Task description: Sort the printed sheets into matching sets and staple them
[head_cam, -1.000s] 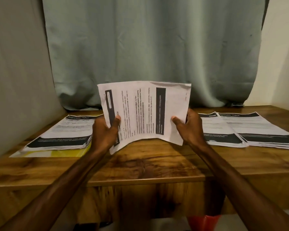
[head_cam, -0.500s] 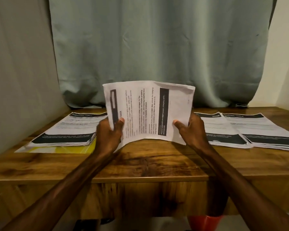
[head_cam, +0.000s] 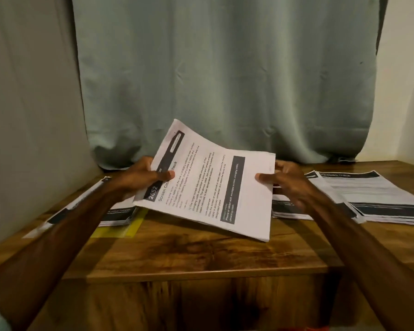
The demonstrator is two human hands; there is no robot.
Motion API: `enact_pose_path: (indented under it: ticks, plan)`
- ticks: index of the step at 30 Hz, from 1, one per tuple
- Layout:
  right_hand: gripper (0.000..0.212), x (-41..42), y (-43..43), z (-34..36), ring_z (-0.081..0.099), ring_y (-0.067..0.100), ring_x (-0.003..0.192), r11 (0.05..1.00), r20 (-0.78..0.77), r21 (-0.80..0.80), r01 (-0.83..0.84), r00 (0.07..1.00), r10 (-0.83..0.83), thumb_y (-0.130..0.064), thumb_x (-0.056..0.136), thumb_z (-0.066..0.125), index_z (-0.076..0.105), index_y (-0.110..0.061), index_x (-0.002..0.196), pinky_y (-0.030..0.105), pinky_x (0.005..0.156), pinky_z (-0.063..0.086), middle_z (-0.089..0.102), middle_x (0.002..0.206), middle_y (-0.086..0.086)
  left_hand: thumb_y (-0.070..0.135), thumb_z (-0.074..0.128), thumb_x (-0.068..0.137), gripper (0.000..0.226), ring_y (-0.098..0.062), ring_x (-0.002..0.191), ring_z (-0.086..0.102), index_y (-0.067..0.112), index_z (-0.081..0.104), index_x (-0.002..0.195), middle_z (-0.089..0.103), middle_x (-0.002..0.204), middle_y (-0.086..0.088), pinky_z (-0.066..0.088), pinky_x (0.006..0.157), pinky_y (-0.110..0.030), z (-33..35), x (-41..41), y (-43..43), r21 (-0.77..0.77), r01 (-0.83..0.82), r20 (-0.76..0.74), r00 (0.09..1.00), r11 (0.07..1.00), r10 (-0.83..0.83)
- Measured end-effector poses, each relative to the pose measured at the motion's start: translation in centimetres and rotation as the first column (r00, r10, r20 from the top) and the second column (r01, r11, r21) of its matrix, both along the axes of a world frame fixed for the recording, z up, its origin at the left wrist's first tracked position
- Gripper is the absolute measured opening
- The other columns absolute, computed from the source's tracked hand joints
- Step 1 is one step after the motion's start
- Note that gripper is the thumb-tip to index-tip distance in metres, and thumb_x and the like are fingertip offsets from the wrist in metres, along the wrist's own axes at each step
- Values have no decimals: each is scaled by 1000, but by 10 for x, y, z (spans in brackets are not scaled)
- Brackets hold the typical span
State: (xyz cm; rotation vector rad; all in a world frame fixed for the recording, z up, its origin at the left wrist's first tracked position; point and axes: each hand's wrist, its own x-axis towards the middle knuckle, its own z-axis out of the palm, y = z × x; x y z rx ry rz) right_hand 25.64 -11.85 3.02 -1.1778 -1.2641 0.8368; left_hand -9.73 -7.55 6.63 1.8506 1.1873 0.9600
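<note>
Stack [head_cam: 213,192]: left hand [head_cam: 139,180] pinches one end, right hand [head_cam: 289,185] grip too blurred to tell; best to square edges before laying on table [head_cam: 201,259].

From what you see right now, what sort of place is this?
Probably a home room or small office corner used for paperwork: a wooden table stands before a grey-green curtain, stacks of printed sheets lie on it, and the left hand and the right hand hold another bundle.

Curtained home room [head_cam: 225,80], wooden table [head_cam: 201,256]
</note>
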Motion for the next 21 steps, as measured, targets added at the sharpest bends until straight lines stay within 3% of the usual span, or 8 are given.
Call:
enact_pose_path:
  ticks: [3,5,7,10,13,15,17,21]
  plan:
    - [44,6,9,4,77,20,88,1000,-51,18,-9,999,10,-1,79,81,68,-12,120,34,76,63,78,107,5,11,72,88,19,-26,83,77,13,69,107,79,98,-9,63,63,-33,11,-3,8,-33,34,-45,998,999,-35]
    - [50,14,14,10,76,24,90,998,-48,-4,-57,997,57,-1,77,82,66,-11,123,31,70,63,77,109,9,12,73,88,27,-30,89,77,8,68,114,78,103,-12,64,74,-42,19,-7,16,-50,52,-87,995,997,-56]
    - [50,22,19,16,75,26,96,987,65,-71,-142,987,147,-5,77,83,66,-14,123,32,74,63,77,108,8,11,74,87,35,-35,97,75,5,65,121,76,109,-15,61,84,-50,28,-10,22,-87,57,-110,992,995,-66]
    - [50,26,25,23,75,27,98,967,285,-162,-197,929,237,-10,76,86,67,-17,122,39,83,62,78,108,6,12,79,82,43,-37,98,74,3,64,122,75,111,-17,63,79,-48,38,-11,26,-143,95,-120,986,985,-113]
    - [43,16,30,31,77,24,91,950,440,-222,-219,847,298,-12,77,87,70,-15,116,32,74,63,79,103,4,26,91,66,67,-40,103,72,3,64,124,74,114,-18,62,82,-49,40,-7,30,-204,146,-144,974,968,-177]
    - [37,7,37,37,77,24,88,943,509,-248,-222,798,322,-16,77,87,72,-15,112,32,73,63,79,101,3,19,82,79,51,-39,104,72,3,63,124,74,114,-17,60,88,-52,38,-1,33,-193,150,-179,966,970,-186]
    - [36,-3,47,40,77,26,90,939,534,-251,-237,775,338,-20,78,87,74,-14,110,39,82,63,79,103,5,9,73,88,36,-37,101,73,2,64,121,75,113,-17,61,86,-48,33,7,33,-192,147,-190,964,970,-184]
    - [37,-32,66,38,76,29,96,923,451,-189,-334,806,384,-25,84,82,73,-9,116,42,88,60,78,108,5,7,71,91,37,-38,108,71,1,63,126,74,116,-17,56,97,-53,13,18,39,-247,181,-157,962,952,-224]
